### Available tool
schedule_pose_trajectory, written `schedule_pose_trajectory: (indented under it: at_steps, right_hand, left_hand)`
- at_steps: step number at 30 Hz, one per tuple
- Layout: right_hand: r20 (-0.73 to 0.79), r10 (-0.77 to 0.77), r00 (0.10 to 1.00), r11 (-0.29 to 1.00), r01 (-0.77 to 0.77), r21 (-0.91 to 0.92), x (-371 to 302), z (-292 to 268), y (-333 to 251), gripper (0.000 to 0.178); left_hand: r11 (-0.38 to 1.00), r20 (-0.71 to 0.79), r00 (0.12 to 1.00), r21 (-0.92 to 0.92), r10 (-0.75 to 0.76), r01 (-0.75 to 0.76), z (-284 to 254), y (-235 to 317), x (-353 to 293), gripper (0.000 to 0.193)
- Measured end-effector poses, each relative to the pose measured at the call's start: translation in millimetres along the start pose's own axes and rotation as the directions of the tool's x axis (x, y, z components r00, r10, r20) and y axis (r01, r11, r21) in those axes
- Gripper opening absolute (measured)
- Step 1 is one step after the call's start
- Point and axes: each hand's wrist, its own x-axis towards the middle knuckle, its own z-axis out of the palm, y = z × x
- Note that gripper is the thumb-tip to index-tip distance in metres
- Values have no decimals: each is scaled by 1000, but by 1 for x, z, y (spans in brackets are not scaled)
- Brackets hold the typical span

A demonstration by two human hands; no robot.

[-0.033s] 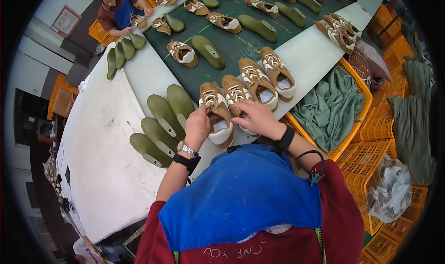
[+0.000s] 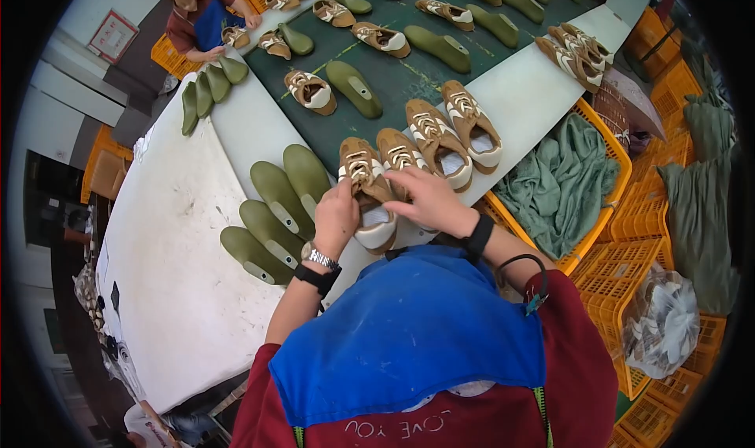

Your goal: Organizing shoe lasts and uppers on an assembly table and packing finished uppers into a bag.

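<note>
- Item: brown-and-white sneaker (image 2: 362, 163), leftmost of four in the near row, toe pointing far.
- Left hand (image 2: 336, 218): fingers bent, pinching the sneaker's left collar edge.
- Right hand (image 2: 432, 200): fingers at the collar's right side, partly covering the second sneaker (image 2: 399, 145); whether they pinch, cannot tell.
- Left of the item: four green shoe lasts (image 2: 263, 224) (sockets facing near).
- Right: orange crate (image 2: 620, 149) containing green cloth (image 2: 558, 187).
- Far left: a co-worker (image 2: 211, 25) in a blue apron, beside the table.
</note>
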Motion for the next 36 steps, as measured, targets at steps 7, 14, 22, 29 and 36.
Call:
schedule_pose_trajectory:
  at_steps: [7, 14, 22, 29, 36]
  right_hand:
    - [-148, -31, 988, 971, 65, 232, 27, 17, -25, 35]
    - [-46, -76, 996, 972, 84, 219, 20, 12, -35, 23]
    - [199, -172, 965, 950, 108, 294, 16, 3, -25, 11]
    - [-11, -18, 1000, 902, 21, 432, 15, 4, -36, 18]
    - [75, 358, 931, 649, -305, 696, 16, 9, -31, 31]
  left_hand:
    - [944, -176, 961, -292, -211, 154, -51, 46, -6, 38]
    - [964, -301, 948, -265, -98, 15, -56, 55, -15, 32]
    - [860, -198, 924, -468, -326, 204, -56, 56, -18, 30]
    - [954, -116, 992, -291, 41, -73, -60, 50, -8, 32]
    - [902, -48, 992, -414, 116, -125, -64, 43, -13, 18]
